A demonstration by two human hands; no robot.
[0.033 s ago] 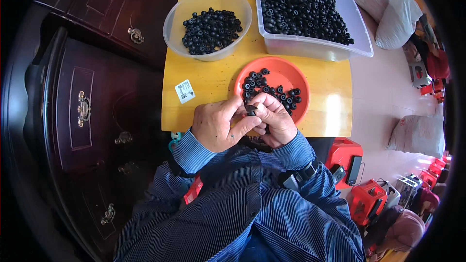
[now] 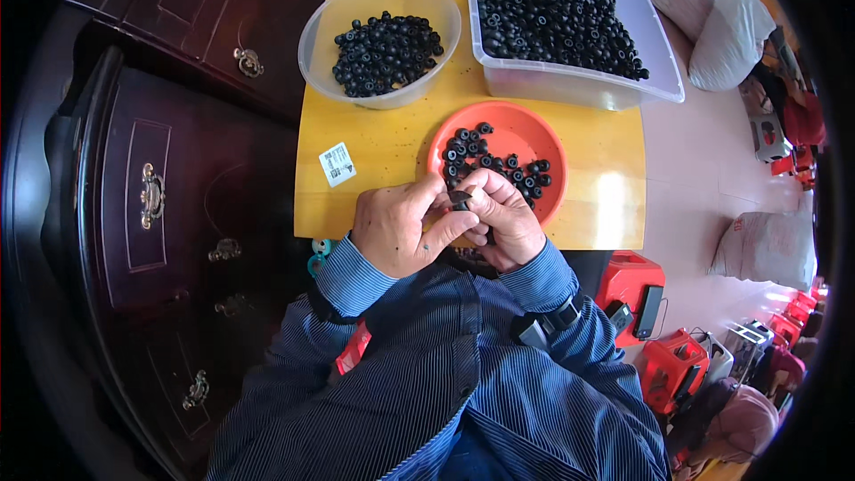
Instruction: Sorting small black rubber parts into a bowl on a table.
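Note:
My left hand and my right hand meet at the near edge of the yellow table. Their fingertips pinch a small black ring part between them. Just beyond the hands lies an orange plate with several of the same black rings on it. Farther back, a round clear bowl holds a heap of black rings. A rectangular clear tub to its right is full of them. Both sleeves are blue with stripes.
A white label lies on the table left of the plate. A dark wooden dresser with metal handles stands at the left. Red cases sit on the floor at the lower right, with white sacks beside them.

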